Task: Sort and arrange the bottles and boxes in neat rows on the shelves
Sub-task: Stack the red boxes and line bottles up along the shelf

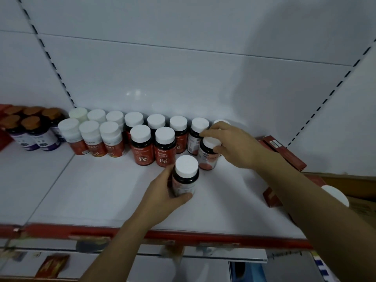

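The left hand (160, 192) curled its fingers round an upright bottle (185, 176) on the shelf (101, 190), the gap in the row (164, 151) at twelve o'clock, while the right hand (232, 145) gripped a second bottle (207, 159) at one o'clock.

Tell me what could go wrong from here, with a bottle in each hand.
1. The right hand holds the front-right bottle only by its cap; set down crooked, it may knock the back-row bottle just behind it.
2. The left hand grips the loose bottle close to the Fe bottles; sliding it in could push them out of line.
3. The right forearm passes right by the red boxes and might sweep them.
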